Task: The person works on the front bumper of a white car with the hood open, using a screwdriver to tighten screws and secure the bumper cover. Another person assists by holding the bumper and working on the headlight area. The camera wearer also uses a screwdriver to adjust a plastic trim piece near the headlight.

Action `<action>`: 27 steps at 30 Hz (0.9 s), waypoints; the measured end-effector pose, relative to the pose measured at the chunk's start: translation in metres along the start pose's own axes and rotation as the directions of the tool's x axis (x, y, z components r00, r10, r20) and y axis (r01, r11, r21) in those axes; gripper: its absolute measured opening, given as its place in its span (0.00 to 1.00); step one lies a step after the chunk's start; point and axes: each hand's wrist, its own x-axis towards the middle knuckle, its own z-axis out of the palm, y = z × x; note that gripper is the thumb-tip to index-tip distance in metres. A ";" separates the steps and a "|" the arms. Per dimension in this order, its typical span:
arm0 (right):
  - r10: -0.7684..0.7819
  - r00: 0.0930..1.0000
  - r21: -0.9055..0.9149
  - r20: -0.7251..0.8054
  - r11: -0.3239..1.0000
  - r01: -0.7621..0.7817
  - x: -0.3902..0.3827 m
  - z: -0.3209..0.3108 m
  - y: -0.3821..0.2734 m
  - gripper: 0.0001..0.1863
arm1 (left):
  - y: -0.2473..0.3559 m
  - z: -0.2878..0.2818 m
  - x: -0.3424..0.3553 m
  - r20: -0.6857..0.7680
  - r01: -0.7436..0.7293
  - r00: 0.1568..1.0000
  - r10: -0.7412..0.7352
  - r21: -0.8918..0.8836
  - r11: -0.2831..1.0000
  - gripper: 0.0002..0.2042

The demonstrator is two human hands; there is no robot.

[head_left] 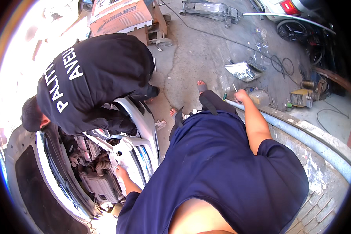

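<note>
My left hand (pixel 121 172) is at the white car's inner body edge (pixel 126 158), fingers curled on it beside the uncovered engine bay (pixel 90 171). My right hand (pixel 240 95), out to the right beside a long pale pipe (pixel 284 125), is closed on a thin white stick (pixel 234 88), too small to identify surely. The raised hood (pixel 33 175) fills the lower left. A co-worker in black (pixel 93 74) bends over the car; their own hands are hidden from me.
An orange wheeled machine (pixel 117 17) is at the top, near a floor jack (pixel 204 9). A crumpled shiny part (pixel 241 71), cables (pixel 284 64) and a small yellow machine (pixel 300 97) lie right of my bare feet (pixel 173 112). Another car (pixel 292 11) stands top right.
</note>
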 end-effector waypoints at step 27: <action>-0.093 0.982 0.343 -0.163 0.928 0.145 0.002 0.061 0.024 0.08 | 0.011 -0.004 -0.014 0.102 -0.151 0.984 0.147 0.030 0.988 0.27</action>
